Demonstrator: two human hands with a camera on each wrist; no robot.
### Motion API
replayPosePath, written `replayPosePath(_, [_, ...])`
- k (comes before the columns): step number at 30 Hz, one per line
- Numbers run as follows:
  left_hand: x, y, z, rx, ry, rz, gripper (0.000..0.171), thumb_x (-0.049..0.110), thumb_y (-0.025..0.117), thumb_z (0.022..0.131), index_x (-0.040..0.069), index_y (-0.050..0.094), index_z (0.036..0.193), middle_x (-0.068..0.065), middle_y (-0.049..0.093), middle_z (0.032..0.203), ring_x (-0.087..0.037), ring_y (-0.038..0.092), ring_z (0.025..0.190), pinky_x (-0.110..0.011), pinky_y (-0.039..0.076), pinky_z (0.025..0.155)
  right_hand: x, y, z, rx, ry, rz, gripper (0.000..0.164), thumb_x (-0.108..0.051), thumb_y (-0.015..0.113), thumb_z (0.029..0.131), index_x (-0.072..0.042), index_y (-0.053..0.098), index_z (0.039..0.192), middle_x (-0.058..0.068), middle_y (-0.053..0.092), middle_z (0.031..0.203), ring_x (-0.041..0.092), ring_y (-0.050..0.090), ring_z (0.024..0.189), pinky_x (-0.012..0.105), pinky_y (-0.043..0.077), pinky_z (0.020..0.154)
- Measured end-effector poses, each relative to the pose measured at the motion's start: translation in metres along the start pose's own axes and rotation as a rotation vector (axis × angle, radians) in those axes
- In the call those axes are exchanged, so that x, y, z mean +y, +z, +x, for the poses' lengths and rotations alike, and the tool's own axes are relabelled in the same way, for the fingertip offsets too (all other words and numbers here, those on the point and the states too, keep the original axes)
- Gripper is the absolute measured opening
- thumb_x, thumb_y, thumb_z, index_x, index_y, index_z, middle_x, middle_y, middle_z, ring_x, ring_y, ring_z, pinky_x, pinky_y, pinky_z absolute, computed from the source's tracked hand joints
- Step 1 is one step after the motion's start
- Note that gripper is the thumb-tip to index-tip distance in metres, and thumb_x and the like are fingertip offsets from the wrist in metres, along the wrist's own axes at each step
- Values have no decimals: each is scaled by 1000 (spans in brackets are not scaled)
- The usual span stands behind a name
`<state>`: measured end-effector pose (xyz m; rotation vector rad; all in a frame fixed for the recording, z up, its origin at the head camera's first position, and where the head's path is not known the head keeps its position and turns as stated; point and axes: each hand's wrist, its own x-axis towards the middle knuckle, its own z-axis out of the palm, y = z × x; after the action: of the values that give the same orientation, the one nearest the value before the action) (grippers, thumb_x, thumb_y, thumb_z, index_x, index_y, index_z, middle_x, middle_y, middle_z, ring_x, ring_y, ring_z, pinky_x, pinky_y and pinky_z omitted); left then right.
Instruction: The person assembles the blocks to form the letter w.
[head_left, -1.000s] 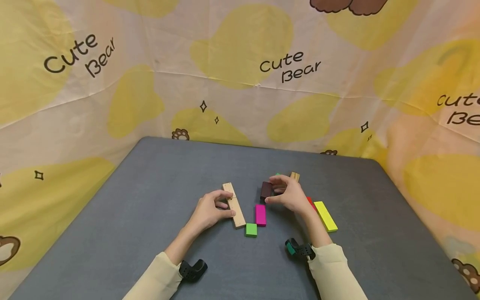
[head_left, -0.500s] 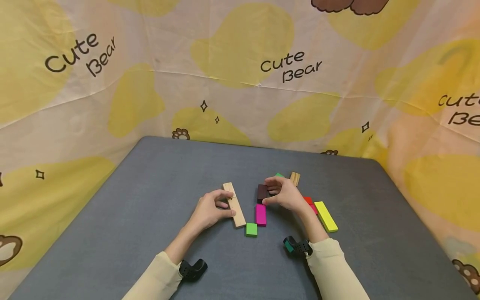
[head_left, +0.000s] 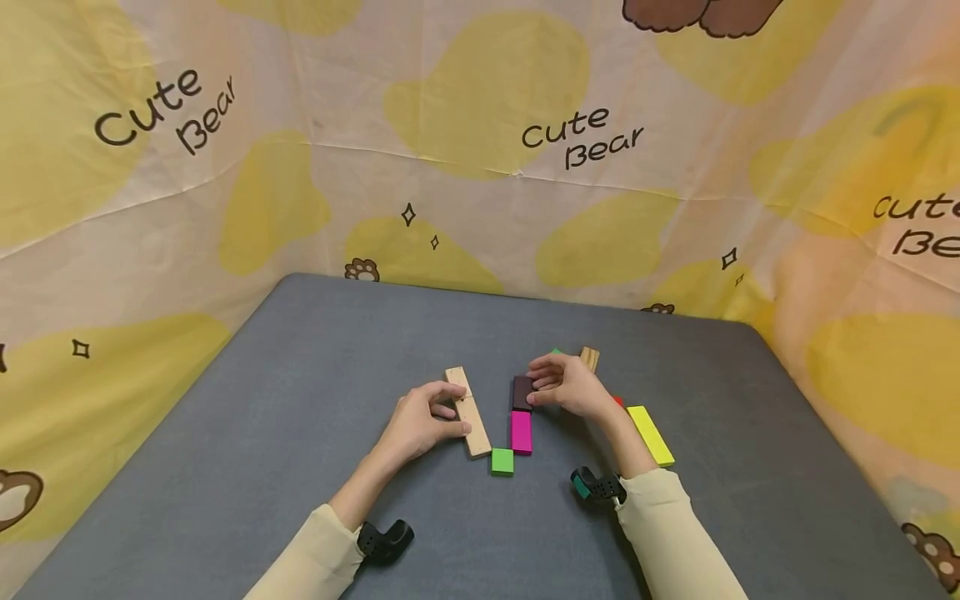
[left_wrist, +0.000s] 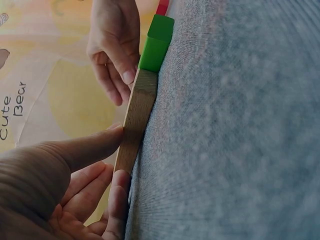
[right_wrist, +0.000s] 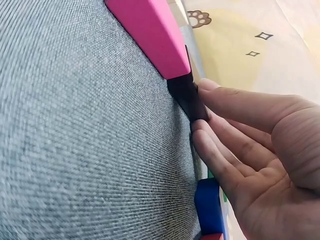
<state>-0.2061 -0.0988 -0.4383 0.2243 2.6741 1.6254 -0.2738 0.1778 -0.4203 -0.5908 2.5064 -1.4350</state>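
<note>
My right grip [head_left: 572,387] modestly parted, pinching dark brown block [head_left: 522,393] on desk [head_left: 360,333], end to end with magenta block [head_left: 521,433], touching. Left grip [head_left: 417,418] half-curled, touching pale wooden blocks [head_left: 476,429]; can't tell if pinching. Dark brown block likely light, stiff, sturdy; I'd take long sides, midway. Backdrop [head_left: 465,92] reads "Cute Bear", repeated.

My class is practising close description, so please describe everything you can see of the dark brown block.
The dark brown block is a plain oblong with straight edges, nearly black in the right wrist view; perhaps painted wood, though no grain shows. It appears to lie flat on the grey table, its near end seemingly touching the far end of the pink block. The right hand holds it from the right, hiding part of that side.
</note>
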Motion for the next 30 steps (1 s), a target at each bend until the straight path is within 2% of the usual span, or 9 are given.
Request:
replayPosePath(4, [0,0,0,1,0,2,47,14,89,74,14,71,117,0,69,113,-15,66,90,-39,50,77,-6,1,-2,-17,-2,23,53,3,77,83,14,53,129,28,61,120,42,60,108,42,52,86])
replayPosePath(12, [0,0,0,4,-2,4,47,14,89,73,14,71,117,0,69,112,-13,66,88,-40,50,78,-38,-1,-15,-41,-26,25,47,7,74,84,18,53,125,32,59,119,47,58,108,41,52,87])
replayPosePath(17, [1,0,0,4,0,10,47,14,89,73,14,71,116,2,69,111,-13,66,87,-41,49,79,-37,-1,-15,-53,-33,32,48,7,74,84,18,53,125,32,59,119,48,58,108,42,51,88])
replayPosePath(20, [1,1,0,3,5,7,47,14,89,73,13,71,116,1,69,111,-13,66,88,-40,49,78,-20,-1,-9,-47,-35,17,50,2,77,83,14,55,127,27,62,119,42,60,108,41,51,88])
replayPosePath(24, [1,2,0,0,4,4,47,13,89,73,12,71,116,0,69,112,-14,65,88,-38,50,76,0,-1,-3,10,-27,-32,49,-7,80,83,6,59,126,17,65,117,29,64,104,39,52,86])
replayPosePath(30, [0,1,0,0,-2,10,47,13,89,73,13,71,116,1,69,111,-13,65,87,-38,50,76,-3,-11,-14,201,-5,-72,35,-13,78,86,-1,67,117,10,69,109,23,66,96,40,52,82])
